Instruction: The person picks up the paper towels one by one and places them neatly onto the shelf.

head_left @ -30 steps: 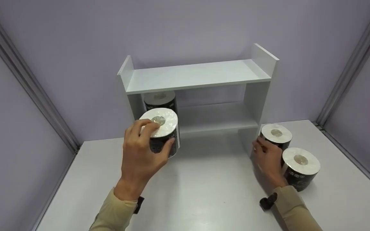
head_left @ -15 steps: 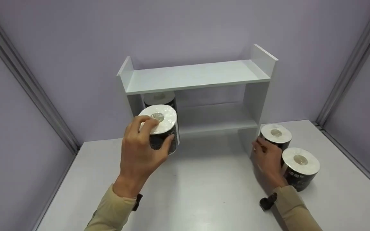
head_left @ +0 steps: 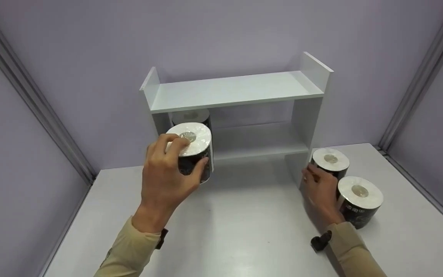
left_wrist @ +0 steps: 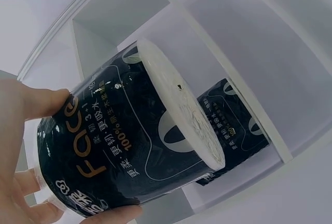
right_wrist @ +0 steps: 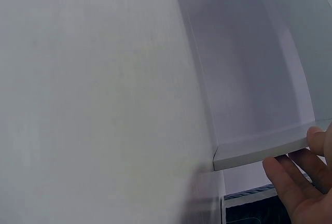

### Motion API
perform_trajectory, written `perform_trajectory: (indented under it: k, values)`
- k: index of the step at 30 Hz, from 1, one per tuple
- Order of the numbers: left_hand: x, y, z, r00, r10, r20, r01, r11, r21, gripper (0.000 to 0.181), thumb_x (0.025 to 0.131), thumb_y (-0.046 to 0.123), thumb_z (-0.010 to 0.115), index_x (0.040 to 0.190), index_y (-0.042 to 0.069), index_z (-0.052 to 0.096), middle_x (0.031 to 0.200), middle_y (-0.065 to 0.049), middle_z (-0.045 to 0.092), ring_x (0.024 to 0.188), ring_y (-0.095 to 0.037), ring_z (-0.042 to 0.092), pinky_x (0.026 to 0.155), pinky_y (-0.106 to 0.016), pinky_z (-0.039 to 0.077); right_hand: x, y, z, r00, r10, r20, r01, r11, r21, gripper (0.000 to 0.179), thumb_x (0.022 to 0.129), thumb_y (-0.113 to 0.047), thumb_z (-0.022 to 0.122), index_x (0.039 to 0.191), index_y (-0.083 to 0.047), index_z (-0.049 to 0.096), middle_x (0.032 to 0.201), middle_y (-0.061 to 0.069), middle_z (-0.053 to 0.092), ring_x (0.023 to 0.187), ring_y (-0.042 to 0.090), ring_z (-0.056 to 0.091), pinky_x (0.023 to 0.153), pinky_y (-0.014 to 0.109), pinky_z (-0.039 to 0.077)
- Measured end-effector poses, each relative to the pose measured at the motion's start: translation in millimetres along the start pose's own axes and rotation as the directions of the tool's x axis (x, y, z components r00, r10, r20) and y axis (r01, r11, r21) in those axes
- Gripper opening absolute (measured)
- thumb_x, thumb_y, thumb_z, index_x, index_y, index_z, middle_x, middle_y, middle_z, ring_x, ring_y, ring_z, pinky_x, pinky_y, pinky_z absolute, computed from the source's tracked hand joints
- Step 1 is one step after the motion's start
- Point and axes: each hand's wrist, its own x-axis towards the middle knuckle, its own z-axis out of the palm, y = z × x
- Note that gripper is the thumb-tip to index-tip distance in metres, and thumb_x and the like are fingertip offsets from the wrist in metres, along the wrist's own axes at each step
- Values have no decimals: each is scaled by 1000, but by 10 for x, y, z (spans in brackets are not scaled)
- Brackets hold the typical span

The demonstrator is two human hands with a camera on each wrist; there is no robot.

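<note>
Presently, a paper roll (head_left: 198, 148) is being held by the left hand (head_left: 167, 173) above the bench (head_left: 237, 231), at the left end of a white shelf unit (head_left: 237, 90). The grip of that hand is being wrapped round the roll, with fingers being laid over the white top near the core hole and the thumb being pressed against the dark wrapper. The roll is being carried roughly upright; whether its far side is being held past the front edge of the middle shelf (head_left: 256, 140) cannot be told. Gold and white lettering is being shown on its wrapper in the left wrist view.

In the middle compartment, the left end is being occupied by a shelved roll (head_left: 190, 116), which is being partly covered by the held one and overhung by the top board (head_left: 206, 94).

By the grip of the right hand (head_left: 321, 190), the front edge of the right side panel (head_left: 308, 123) is being pinched, the thumb being set on one face and the fingers on the other. Just beside that hand, outside the shelf unit, a rear roll (head_left: 330, 163) and a front roll (head_left: 360, 200) are being borne by the bench, white tops up. Tan sleeves (head_left: 356, 250) are being worn on both arms.
</note>
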Motion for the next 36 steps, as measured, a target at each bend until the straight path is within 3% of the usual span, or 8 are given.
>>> perform_trajectory:
  k: [7,14,36]
  values:
    - [56,-6,-40,1000,-9,19,9,1000,12,43,82,29,93,112,8,70,116,-18,66,105,-44,64,93,-56,55,4,-35,13,1000,-2,15,2,1000,3,38,109,-16,64,143,-2,65,127,21,75,109,34,76,77,2,47]
    - [114,25,-61,1000,7,17,-7,1000,4,41,82,29,93,110,9,70,114,-16,66,100,-44,63,89,-55,56,30,-15,17,998,-52,-26,54,997,51,35,105,-11,69,137,5,68,119,25,77,102,40,78,73,2,51]
    - [295,104,-102,999,18,36,-18,1000,-1,43,85,34,89,116,10,72,117,-15,65,104,-43,65,89,-57,59,16,22,-57,1000,-9,-13,9,1000,4,36,107,-15,66,140,-1,67,124,22,76,107,37,77,75,2,50]
